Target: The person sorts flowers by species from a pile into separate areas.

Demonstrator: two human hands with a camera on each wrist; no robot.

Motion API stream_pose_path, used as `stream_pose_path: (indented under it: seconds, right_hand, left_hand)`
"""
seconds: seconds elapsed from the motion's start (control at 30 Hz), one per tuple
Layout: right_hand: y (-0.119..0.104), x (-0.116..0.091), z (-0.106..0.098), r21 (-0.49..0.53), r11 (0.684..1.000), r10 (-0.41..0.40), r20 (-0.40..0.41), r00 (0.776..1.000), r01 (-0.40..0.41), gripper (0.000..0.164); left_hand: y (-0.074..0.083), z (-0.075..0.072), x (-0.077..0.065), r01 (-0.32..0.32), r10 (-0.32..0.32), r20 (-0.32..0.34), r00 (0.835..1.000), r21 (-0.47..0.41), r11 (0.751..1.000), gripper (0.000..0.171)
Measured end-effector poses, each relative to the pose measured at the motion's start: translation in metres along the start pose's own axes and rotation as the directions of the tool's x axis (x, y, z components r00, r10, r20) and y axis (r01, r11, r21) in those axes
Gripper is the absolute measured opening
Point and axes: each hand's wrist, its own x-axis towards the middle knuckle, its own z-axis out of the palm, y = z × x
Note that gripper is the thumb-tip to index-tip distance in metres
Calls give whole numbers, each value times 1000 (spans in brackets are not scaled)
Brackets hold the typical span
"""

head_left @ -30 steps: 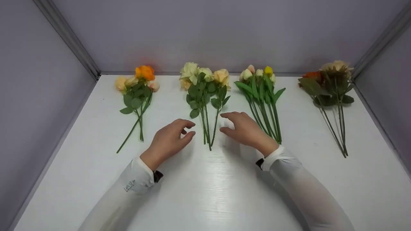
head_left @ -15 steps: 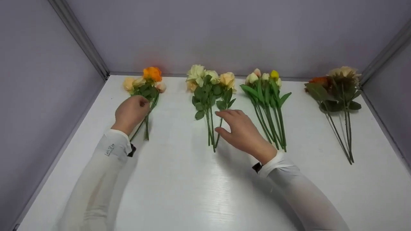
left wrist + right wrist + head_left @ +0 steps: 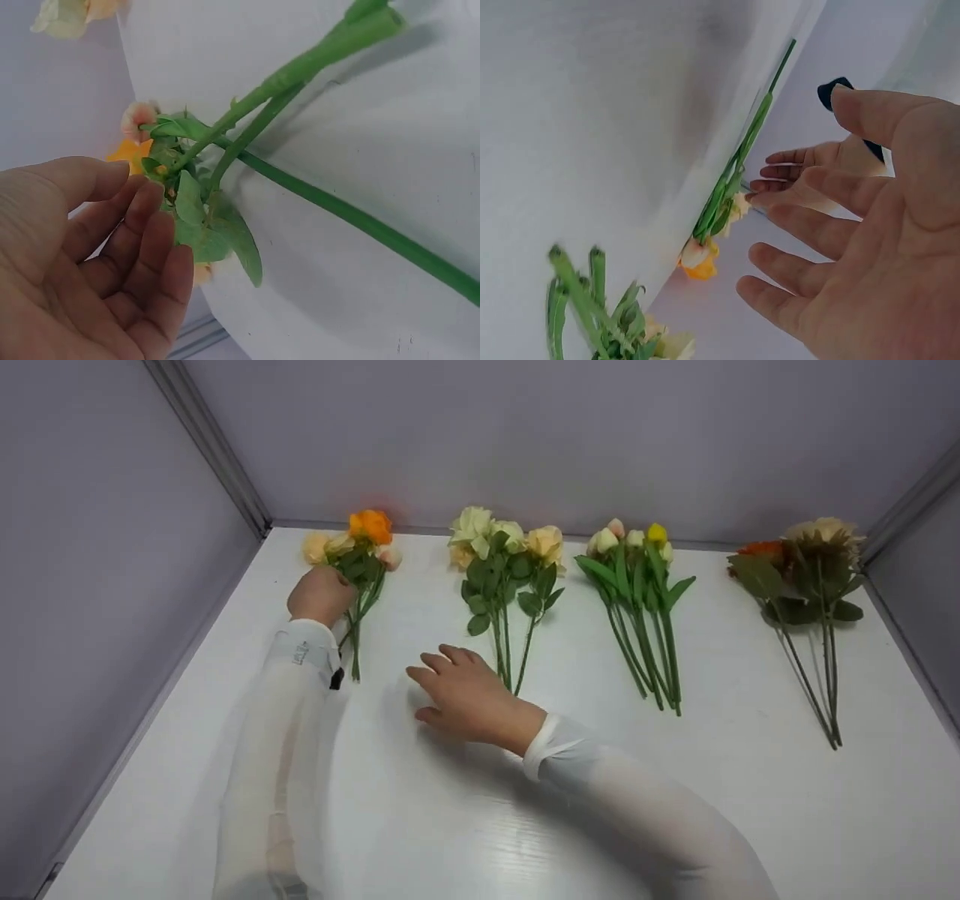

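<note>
In the head view my left hand (image 3: 321, 594) reaches over the far-left bunch of roses (image 3: 370, 526), which has orange, yellow and pale pink blooms. The left wrist view shows its bent fingers (image 3: 154, 240) right by the green leaves (image 3: 236, 236), with no stem between them; the stems (image 3: 300, 64) run past, beyond the hand. My right hand (image 3: 469, 697) hovers palm down, fingers spread, left of the lower stems of the cream and peach roses (image 3: 471, 531). Its straight fingers (image 3: 802, 225) hold nothing in the right wrist view.
Right of the cream roses lie tulips (image 3: 637, 577) with pink, white and yellow buds. A bunch with beige and rust-orange blooms (image 3: 821, 540) lies at the far right. Grey panels (image 3: 562, 442) enclose the white table (image 3: 750, 810) at the back and sides.
My left hand has moved left and away from me to the orange and yellow roses. My right hand has shifted left across the cream roses' stems. The view has shifted slightly left.
</note>
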Motion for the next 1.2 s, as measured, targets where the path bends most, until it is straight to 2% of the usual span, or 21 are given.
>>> stream_pose_path:
  seconds: [0.1, 0.23, 0.4, 0.6, 0.73, 0.8, 0.87, 1.0, 1.2]
  right_hand:
    - [-7, 4, 5, -13, 1000, -14, 11, 1000, 14, 60]
    - [-10, 5, 9, -21, 999, -28, 8, 1000, 29, 59]
    - [-8, 3, 10, -26, 999, -28, 2, 1000, 28, 57]
    - [-3, 0, 12, -14, 1000, -18, 14, 1000, 18, 55]
    - [0, -2, 12, 11, 1000, -6, 23, 1000, 6, 55]
    - [3, -4, 11, 25, 1000, -1, 22, 1000, 1, 55]
    - [7, -7, 11, 35, 999, 5, 20, 1000, -6, 55]
    - [17, -13, 10, 49, 998, 29, 15, 999, -30, 54]
    - [36, -26, 5, 96, 993, 70, 1, 998, -70, 53]
  left_hand:
    - [6, 3, 4, 32, -31, -6, 999, 38, 999, 37]
    - [7, 9, 6, 84, -85, 0, 996, 43, 996, 22]
    - [4, 13, 8, 136, -136, 16, 991, 19, 991, 30]
    - [1, 17, 8, 177, -178, 28, 984, 27, 984, 30]
    - [-2, 18, 9, 171, -170, 33, 985, -34, 985, 29]
    - [-5, 18, 9, 171, -168, 39, 985, -111, 979, 27]
    - [-8, 17, 9, 174, -167, 51, 985, -211, 962, 24]
    - [-10, 13, 9, 189, -164, 97, 982, -390, 901, 17]
    - [-3, 8, 2, 215, -152, 161, 975, -525, 824, 20]
